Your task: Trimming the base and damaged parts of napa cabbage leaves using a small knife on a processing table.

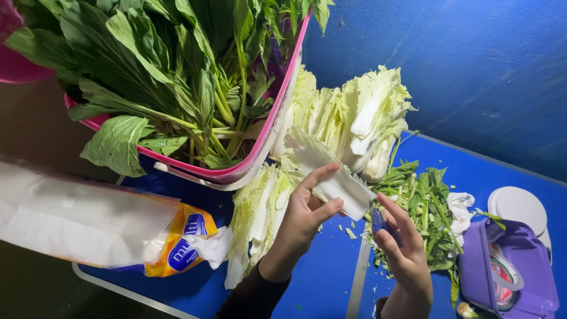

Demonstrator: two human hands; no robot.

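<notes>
1. Left hand (304, 215) clamps a napa cabbage leaf (328, 174) above the blue table (322, 277); its crisp white rib looks the firmest place to hold.
2. Right hand (398, 245) pinches a small blue knife (377, 220) at the rib's cut end; the leaf looks light, brittle.

I see a blue table (322, 283) with a pale metal edge, its two panels meeting at a seam. Behind it, a blue painted wall (472, 71), rough and streaked. Dark brown floor (29, 118) at left. Light dim, cool.
</notes>
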